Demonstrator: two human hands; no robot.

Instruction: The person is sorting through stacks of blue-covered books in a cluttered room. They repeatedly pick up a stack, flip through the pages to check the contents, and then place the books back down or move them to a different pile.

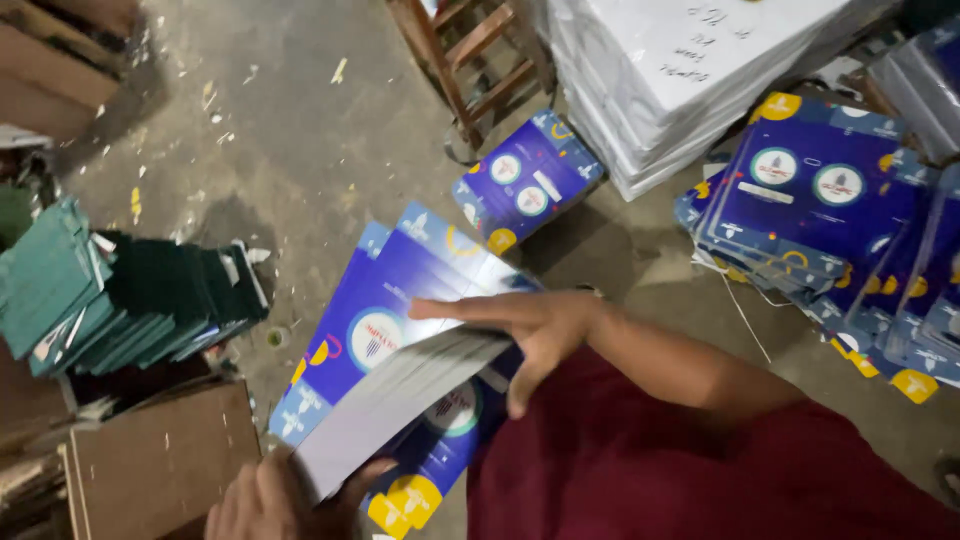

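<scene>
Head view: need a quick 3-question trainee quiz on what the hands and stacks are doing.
1. True or false: the right hand lies flat on top of the stack of blue printed covers.
2. Which hand grips the stack's near bottom edge? A) left hand B) right hand
3. What colour are the fanned bundles at the left of the floor?

Key: 1 true; 2 A; 3 green.

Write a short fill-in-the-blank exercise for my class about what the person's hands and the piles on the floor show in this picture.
1. The right hand lies flat on top of a stack of ____ printed covers.
2. The left hand grips the stack at its ____ end.
3. The pile at the left of the floor is made of ____ books.
4. Behind the wooden stool stands a tall stack of ____ sheets.

Missing words: blue; lower; green; white
</scene>
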